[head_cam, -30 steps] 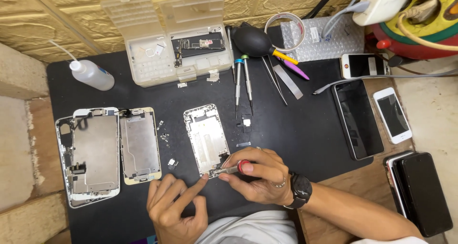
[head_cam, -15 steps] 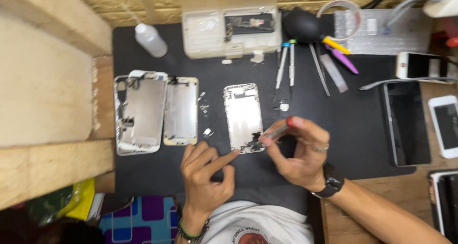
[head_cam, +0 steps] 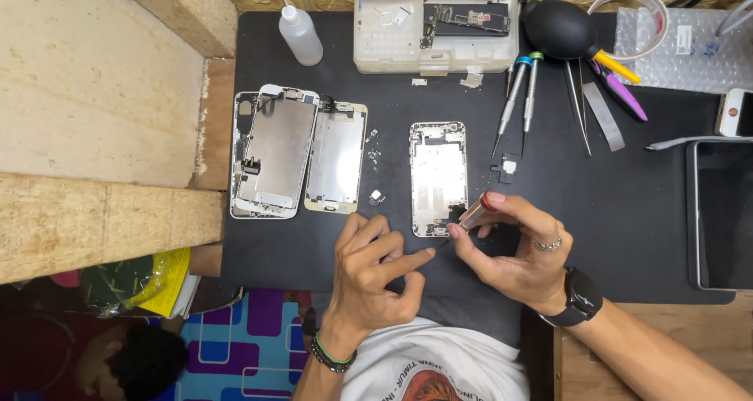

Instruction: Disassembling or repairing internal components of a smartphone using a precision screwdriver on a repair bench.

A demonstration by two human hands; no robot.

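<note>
Right hand [head_cam: 514, 248] still grips the small screwdriver [head_cam: 475, 211] at the opened phone chassis [head_cam: 438, 177], tip probably seated; left hand [head_cam: 376, 268] stays empty, forefinger out.

At nine o'clock on the black mat we see two detached phone screen assemblies lying face down side by side: the larger screen panel [head_cam: 273, 152], silver-backed with a white rim, touches the narrower screen panel [head_cam: 336, 158], silver with a pale gold edge. At three o'clock a dark tablet screen [head_cam: 722, 213], rectangular and unlit, runs off the frame edge. Just above it, near two o'clock, a white phone front [head_cam: 735, 112] with a round button shows partly. At one o'clock lies a clear bubble-wrap bag [head_cam: 674, 48] bearing a small white label [head_cam: 684, 39], rectangular and upright.
</note>
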